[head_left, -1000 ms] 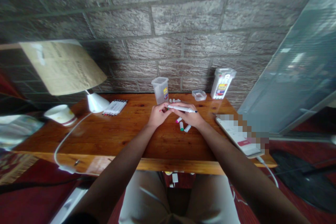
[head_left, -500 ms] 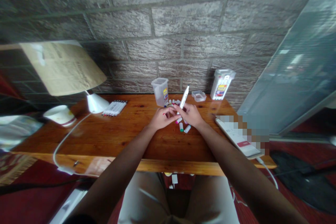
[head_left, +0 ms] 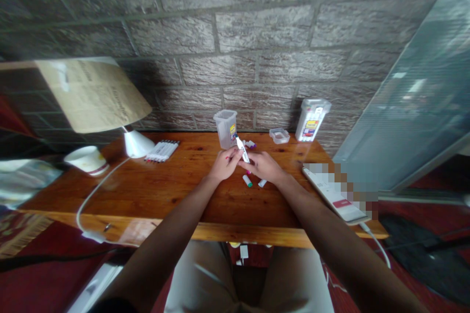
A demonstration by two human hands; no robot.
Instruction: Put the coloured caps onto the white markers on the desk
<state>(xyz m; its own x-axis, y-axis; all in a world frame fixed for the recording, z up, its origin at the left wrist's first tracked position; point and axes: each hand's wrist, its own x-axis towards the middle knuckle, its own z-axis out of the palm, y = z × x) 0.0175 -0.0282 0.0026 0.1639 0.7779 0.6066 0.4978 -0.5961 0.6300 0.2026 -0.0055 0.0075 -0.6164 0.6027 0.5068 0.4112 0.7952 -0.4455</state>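
Note:
My right hand [head_left: 263, 166] holds a white marker [head_left: 242, 149], tilted up and to the left with a dark tip. My left hand [head_left: 224, 163] is closed right next to it, fingertips meeting the marker's lower end; something small and reddish shows at its fingertips. Both hands rest over the middle of the wooden table [head_left: 154, 190]. Loose marker caps [head_left: 247, 181] lie just below the hands, one green-ended. More caps or markers [head_left: 250, 144] lie behind them. A clear plastic cup [head_left: 225, 128] stands just beyond the hands.
A row of markers [head_left: 161, 150] lies at the back left by a white lamp base [head_left: 136, 143] with a cable. A white bowl [head_left: 86, 159] sits far left. A clear lid [head_left: 279, 135], a marker box [head_left: 311, 120] and a paper pad [head_left: 336, 194] stand right.
The marker swung from lying level across my hands, to pointing up and right, to tilting up and left. My hands stayed at the same spot.

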